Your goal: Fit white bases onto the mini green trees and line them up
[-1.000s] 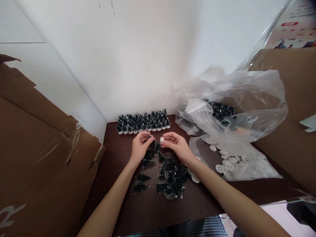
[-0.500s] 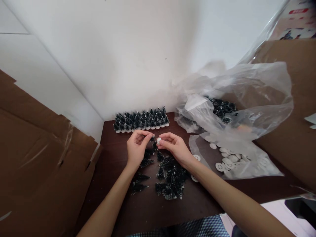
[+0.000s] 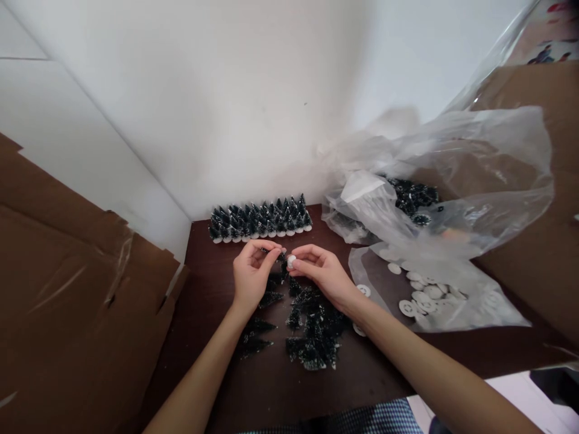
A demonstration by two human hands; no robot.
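Observation:
Fingertips together, my left hand [image 3: 253,271] pinches a dark green miniature tree, mostly hidden behind the fingers. My right hand [image 3: 323,274] holds a small white round base [image 3: 291,261] between thumb and forefinger, close to the left fingertips. Whether tree and base touch, I cannot tell. Below the hands, loose miniature trees [image 3: 314,328] lie in a pile, and several more trees [image 3: 257,345] are laid out on their sides to the left. Rows of trees standing on white bases [image 3: 260,220] line the back of the table.
On the right, a clear plastic bag [image 3: 479,301] holds many white bases [image 3: 425,298]. Behind it, another crumpled bag [image 3: 452,157] covers more dark trees [image 3: 411,196]. Cardboard [image 3: 67,289] flanks the brown table [image 3: 217,386] on the left, with a white wall behind.
Both hands stay nearly in place, still close together with the white base in the right one. The view has shifted slightly.

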